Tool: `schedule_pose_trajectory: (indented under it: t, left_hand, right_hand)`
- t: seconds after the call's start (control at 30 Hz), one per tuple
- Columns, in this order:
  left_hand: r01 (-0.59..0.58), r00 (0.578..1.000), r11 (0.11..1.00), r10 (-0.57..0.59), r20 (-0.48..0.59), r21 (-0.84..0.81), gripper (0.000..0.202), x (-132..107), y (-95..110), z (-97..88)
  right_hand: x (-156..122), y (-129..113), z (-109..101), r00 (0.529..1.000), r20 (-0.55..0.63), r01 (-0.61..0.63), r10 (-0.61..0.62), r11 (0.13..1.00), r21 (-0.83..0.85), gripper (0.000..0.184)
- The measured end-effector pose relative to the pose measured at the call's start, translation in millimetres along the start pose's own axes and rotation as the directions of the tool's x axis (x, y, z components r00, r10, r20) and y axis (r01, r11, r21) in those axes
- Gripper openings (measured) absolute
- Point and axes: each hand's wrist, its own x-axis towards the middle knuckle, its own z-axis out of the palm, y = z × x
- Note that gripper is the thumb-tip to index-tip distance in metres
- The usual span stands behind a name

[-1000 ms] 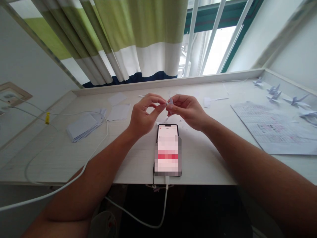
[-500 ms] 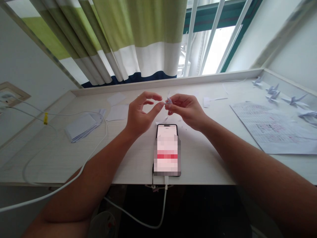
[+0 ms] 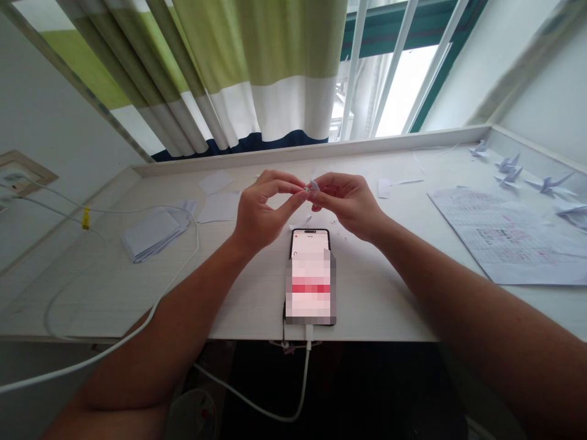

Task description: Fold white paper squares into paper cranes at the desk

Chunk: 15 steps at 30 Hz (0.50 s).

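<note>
A small piece of folded white paper (image 3: 313, 185) is held above the desk, beyond the phone. My right hand (image 3: 346, 198) pinches it between thumb and fingers. From the other side, my left hand (image 3: 268, 205) closes thumb and fingertips on the paper's left end. The fingertips of both hands nearly meet and hide much of the folds. Below them lies a phone (image 3: 310, 244) with a lit screen, face up, a white cable (image 3: 309, 336) plugged into its lower end. Small paper scraps (image 3: 334, 226) lie between the phone and my right hand.
Several folded paper cranes (image 3: 548, 183) stand along the right side, near a written sheet (image 3: 499, 238). To the left are a stack of white paper (image 3: 153, 235) and loose sheets (image 3: 220, 206). A white cord (image 3: 198, 235) crosses the desk and my left forearm. Curtains (image 3: 284, 55) hang behind.
The fingers of my left hand have come together, from parted thumb and forefinger to a pinch at the folded paper. My right hand keeps its hold almost unmoved.
</note>
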Motion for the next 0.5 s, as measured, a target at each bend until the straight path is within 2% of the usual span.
schedule_pose_trajectory:
  t: [0.17, 0.33, 0.5]
  left_hand:
    - [0.106, 0.994, 0.992, -0.109, -0.033, -0.071, 0.01, -1.3, -0.2, 2.8]
    - [0.196, 0.977, 0.96, -0.209, -0.049, -0.198, 0.029, 0.3, -2.2, 5.0]
    - [0.274, 0.96, 0.947, -0.279, -0.007, -0.169, 0.019, 0.0, -5.2, 4.3]
  right_hand:
    - [-0.6, -2.6, 1.4, 1.0, -0.009, -0.002, 0.002, 1.0, -0.028, 0.033]
    - [-1.2, -3.3, 2.0, 1.0, 0.001, 0.008, -0.008, 1.0, -0.013, 0.032]
    - [-0.7, -4.0, 1.7, 1.0, -0.013, 0.027, -0.027, 1.0, -0.002, 0.032]
